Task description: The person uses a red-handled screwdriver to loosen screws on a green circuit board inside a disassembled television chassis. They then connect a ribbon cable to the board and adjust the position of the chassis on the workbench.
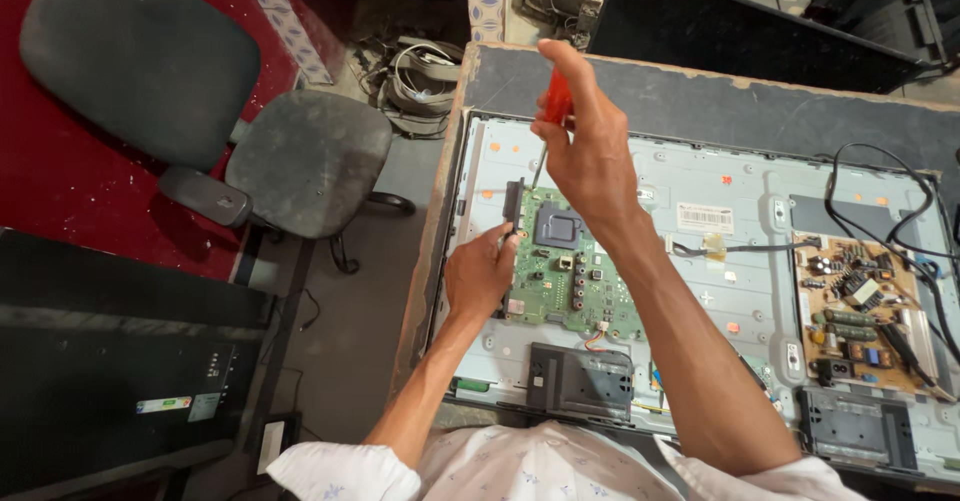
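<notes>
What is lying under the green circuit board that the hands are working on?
The green circuit board lies on the grey metal back panel of an opened flat screen. The left hand touches its left edge; the right hand holds a red screwdriver above. The panel directly beneath the board is hidden.

Opened flat-screen set on a workbench, both hands at its green board.

Centre: right hand (590, 151) grips a red screwdriver (555, 101), shaft pointing down at the top left corner of the green board (565, 276). Left hand (478, 273) touches the board's left edge. Right: brown board (862, 311) with black cables (895, 211). Bottom centre: dark speaker box (580, 381). Metal back panel (720, 301) lies on the bench (700, 96). Upper left: dusty office chair (250, 141) on red floor.
</notes>
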